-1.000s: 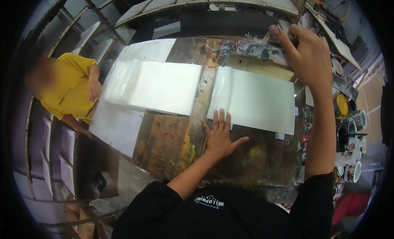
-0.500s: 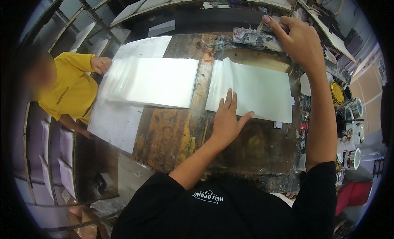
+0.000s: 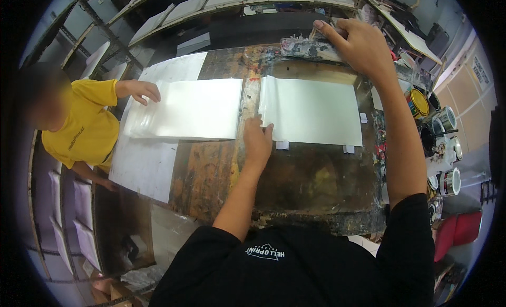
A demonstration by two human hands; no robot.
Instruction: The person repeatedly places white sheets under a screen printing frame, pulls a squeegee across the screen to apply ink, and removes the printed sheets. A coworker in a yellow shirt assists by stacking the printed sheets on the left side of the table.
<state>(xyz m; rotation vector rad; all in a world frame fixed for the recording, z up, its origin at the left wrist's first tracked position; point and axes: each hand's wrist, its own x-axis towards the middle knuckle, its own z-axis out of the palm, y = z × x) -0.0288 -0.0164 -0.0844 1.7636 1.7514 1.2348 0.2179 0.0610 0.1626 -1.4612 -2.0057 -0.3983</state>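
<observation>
A flat, pale greenish-white sheet (image 3: 316, 109) lies on the dark, paint-stained worktable (image 3: 311, 185), with creases along its left side. At its lower left edge is my left hand (image 3: 257, 146), thumb and fingers closed on the border. My right hand (image 3: 366, 51) is raised at the far right, its fingers curled round a paint-smeared bar (image 3: 311, 50), the thumb pointing left. The hand itself hides much of the grip. Small white tabs (image 3: 282, 145) show beside the sheet's edges.
A stack of white sheets (image 3: 205, 106) lies to the left on a large white board (image 3: 145, 172). A co-worker in a yellow shirt (image 3: 87, 127) stands there, one hand (image 3: 142, 90) over the stack. Paint cans (image 3: 419, 102) line the right side. Racks (image 3: 79, 217) stand at left and back.
My left hand has moved left from the sheet's surface to its edge, and the sheet now lies flatter. The co-worker's hand has reached over the stack. The view has shifted slightly.
</observation>
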